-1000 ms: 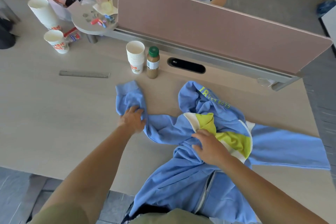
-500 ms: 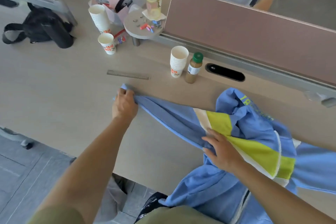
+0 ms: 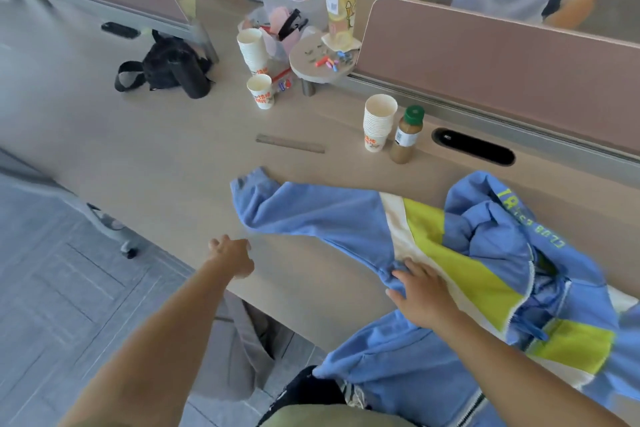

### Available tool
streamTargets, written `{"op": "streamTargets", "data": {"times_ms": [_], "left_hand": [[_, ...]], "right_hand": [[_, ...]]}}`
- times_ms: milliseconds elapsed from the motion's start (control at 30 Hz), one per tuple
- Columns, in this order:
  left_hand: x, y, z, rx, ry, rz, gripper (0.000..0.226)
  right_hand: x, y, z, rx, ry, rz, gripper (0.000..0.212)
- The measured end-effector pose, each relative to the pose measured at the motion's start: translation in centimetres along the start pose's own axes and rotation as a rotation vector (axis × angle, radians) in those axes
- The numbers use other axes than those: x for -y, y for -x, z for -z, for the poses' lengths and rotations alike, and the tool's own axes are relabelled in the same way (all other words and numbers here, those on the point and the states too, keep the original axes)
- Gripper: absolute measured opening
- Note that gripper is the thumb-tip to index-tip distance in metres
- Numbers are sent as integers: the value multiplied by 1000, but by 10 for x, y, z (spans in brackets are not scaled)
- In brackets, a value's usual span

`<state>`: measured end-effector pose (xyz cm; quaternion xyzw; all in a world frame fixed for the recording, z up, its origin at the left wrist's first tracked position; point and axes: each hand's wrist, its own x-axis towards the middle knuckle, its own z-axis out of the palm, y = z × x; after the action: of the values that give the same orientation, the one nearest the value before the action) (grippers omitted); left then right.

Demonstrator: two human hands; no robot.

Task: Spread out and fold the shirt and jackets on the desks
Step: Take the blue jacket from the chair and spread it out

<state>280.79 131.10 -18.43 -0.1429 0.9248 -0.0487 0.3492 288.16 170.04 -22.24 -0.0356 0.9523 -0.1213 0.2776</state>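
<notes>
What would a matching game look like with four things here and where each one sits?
Things: 1 ruler; 2 bottle; 3 right hand; 4 black bag.
Places: A beside the stacked cups; B resting on the blue jacket; C far left of the desk; D flat on the desk beyond the sleeve.
Pairs: 1-D; 2-A; 3-B; 4-C.

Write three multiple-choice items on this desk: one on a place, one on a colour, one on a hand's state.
1. The green-capped bottle stands: A) left of the ruler; B) just right of the paper cup stack; C) in the black bag.
2. The jacket's outstretched sleeve is: A) blue; B) red; C) black.
3. The left hand: A) grips the cuff; B) holds a cup; C) holds nothing.
B: the bottle stands by the stack's right side. A: the sleeve cloth is blue. C: its fingers are empty, off the sleeve.
</notes>
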Motion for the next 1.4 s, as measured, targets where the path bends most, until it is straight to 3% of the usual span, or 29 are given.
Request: {"op": "streamTargets", "data": {"times_ms": [233, 300, 367, 467, 567, 633, 733, 833, 1000, 1200, 1267, 1400], "left_hand": [[-6, 1, 3, -244, 587, 12, 45], [-8, -15, 14, -283, 650, 3, 44], [-11, -36, 28, -328, 588, -48, 40], [-18, -76, 48, -382, 348, -250, 35], [-28, -113, 59, -363, 155, -606, 42], [-22, -134, 58, -285, 150, -719, 48], [12, -166, 58, -268, 224, -555, 72], [48, -200, 75, -237, 179, -368, 84], [68, -254, 111, -216, 94, -337, 80], [33, -283, 166, -278, 28, -250, 68], [12, -259, 159, -329, 89, -265, 67], [-29, -189, 103, -347, 121, -531, 70]], "right_hand": [[25, -15, 0, -193, 74, -125, 41], [37, -19, 1, -256, 76, -138, 37], [52, -23, 3, -322, 46, -67, 38], [77, -42, 11, -259, 3, 17, 56], [100, -64, 16, -155, -43, -80, 63], [116, -77, 17, -156, -15, -152, 60], [130, -95, 16, -139, 81, -238, 61], [140, -107, 16, -150, 133, -149, 64], [167, -125, 24, -182, 111, -178, 62], [170, -105, 3, -178, 33, -326, 66], [168, -110, -7, -149, 6, -313, 72], [174, -129, -12, -109, -53, -351, 81]]}}
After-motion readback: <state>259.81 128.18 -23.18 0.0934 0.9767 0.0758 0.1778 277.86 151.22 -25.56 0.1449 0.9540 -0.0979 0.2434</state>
